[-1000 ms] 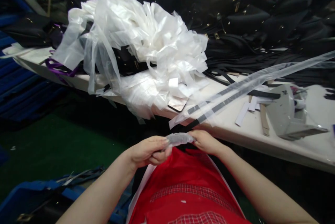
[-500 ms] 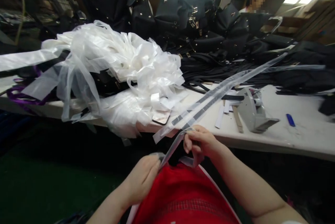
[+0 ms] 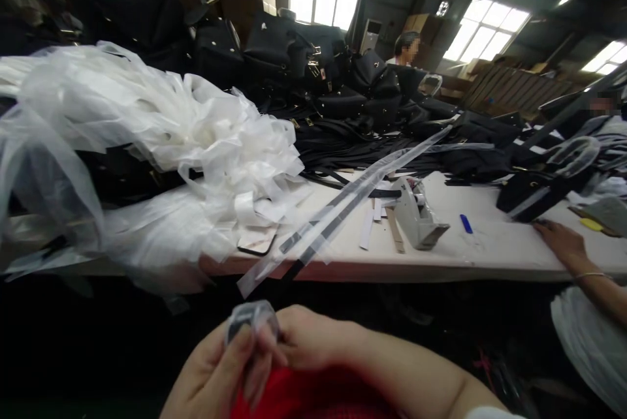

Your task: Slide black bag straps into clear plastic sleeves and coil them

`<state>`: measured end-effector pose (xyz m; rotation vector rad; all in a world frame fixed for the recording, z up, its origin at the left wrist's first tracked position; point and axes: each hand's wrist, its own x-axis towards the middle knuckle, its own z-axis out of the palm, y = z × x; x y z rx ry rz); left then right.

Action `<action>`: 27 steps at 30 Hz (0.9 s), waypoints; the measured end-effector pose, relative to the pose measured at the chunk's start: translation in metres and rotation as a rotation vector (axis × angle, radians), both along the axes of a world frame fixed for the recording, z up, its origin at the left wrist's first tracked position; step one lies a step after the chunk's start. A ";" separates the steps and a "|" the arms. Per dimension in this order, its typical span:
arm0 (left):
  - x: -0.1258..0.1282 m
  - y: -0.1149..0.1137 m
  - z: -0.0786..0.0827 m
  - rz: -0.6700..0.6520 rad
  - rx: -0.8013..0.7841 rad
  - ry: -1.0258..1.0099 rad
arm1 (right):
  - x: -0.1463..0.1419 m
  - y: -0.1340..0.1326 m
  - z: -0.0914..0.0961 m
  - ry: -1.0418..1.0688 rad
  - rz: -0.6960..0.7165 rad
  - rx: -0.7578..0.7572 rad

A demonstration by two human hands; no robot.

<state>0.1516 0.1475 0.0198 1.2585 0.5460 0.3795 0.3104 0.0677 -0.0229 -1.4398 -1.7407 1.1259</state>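
Close to my body, both hands meet around a black strap wrapped in clear plastic film (image 3: 251, 312), bent into a loop. My left hand (image 3: 215, 367) is closed on it, thumb pressed against the film. Beside it my right hand (image 3: 311, 341) has its fingers curled at the same loop, with some fingertips hidden. Long film-wrapped straps (image 3: 353, 194) lie slantwise across the white table (image 3: 353, 265), their near ends reaching its front edge. To their left spreads a big heap of clear plastic strips (image 3: 196, 125).
A phone (image 3: 258, 240) lies by the heap. Right of the straps stand a grey tape dispenser (image 3: 416, 213) and a blue cutter (image 3: 466, 224). Black bags (image 3: 313, 53) are piled behind. At the far right, a co-worker's hand (image 3: 561, 243) rests by a black bag (image 3: 531, 190).
My hands have come together, and the film-wrapped strap stretched between them is now bent into a loop. The view has swung right, bringing a co-worker's arm into sight.
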 end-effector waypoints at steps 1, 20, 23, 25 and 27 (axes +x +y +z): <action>0.006 0.001 0.002 0.152 0.058 -0.065 | -0.015 -0.001 -0.009 0.068 0.029 -0.085; -0.007 0.001 -0.033 -0.318 -0.111 0.153 | 0.019 -0.004 0.029 -0.043 -0.067 0.117; -0.006 0.006 -0.023 -0.210 -0.400 -0.020 | 0.001 0.001 0.013 0.000 -0.035 -0.001; -0.005 0.016 -0.016 -0.021 -0.392 -0.100 | -0.016 0.003 -0.002 0.003 -0.090 -0.081; -0.003 0.029 -0.018 0.241 -0.124 -0.130 | -0.033 0.002 -0.011 0.043 0.028 -0.160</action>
